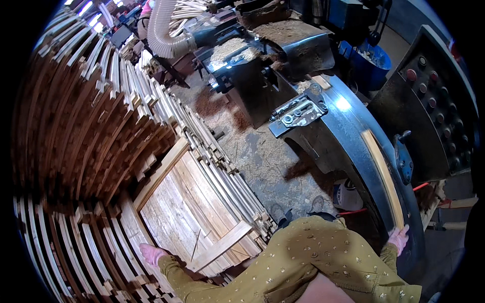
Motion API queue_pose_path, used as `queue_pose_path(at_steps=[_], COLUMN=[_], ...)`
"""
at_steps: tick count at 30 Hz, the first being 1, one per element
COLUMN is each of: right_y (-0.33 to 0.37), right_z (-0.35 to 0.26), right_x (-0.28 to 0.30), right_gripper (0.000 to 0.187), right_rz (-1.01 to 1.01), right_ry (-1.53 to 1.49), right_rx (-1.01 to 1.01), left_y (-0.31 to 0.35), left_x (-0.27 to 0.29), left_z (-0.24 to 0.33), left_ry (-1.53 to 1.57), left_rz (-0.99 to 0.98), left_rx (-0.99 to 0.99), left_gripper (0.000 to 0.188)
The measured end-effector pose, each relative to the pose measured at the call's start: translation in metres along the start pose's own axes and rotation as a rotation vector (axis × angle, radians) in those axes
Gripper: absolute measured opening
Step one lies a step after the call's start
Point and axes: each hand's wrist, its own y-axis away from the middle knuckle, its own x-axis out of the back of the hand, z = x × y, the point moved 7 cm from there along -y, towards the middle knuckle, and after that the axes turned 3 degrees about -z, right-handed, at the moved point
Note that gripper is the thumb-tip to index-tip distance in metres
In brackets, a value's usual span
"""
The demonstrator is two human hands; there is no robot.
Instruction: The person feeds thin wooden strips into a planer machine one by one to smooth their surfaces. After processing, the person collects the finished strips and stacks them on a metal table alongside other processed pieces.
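My right hand (399,238), in a pink glove, grips the near end of a long, narrow wooden strip (382,174). The strip lies lengthwise on the shiny metal bed (348,121) of a woodworking machine, at my right. Out to the left, my left hand (150,254), also gloved in pink, rests at the stacked wood beside a pale plank (134,227). Its fingers are blurred, and whether they grip any wood does not show. A shorter wood piece (321,82) sits farther up the bed, close to a bolted metal guide (300,111).
Tall stacks of wooden strips (86,116) fill the left side, around a framed wooden panel (187,197). A dark control panel (434,101) with buttons stands right of the bed. Behind are a ribbed hose (164,30) and a blue bin (371,60). Sawdust covers the floor (252,156).
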Motion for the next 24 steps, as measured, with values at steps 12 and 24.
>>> queue_pose_path(at_steps=[12,24], right_y=[0.081,0.159], right_z=[-0.353,-0.321], right_x=[0.01,0.102], right_gripper=[0.078,0.071], right_rz=[0.296,0.145], right_ry=[-0.561,-0.838], right_rx=[0.855,1.827], left_y=[0.133,0.498], left_x=[0.052,0.27], left_z=[0.052,0.422], left_ry=[0.495,2.13], left_rz=[0.01,-1.067], left_rx=[-0.414,-0.962], left_gripper=[0.076,0.028])
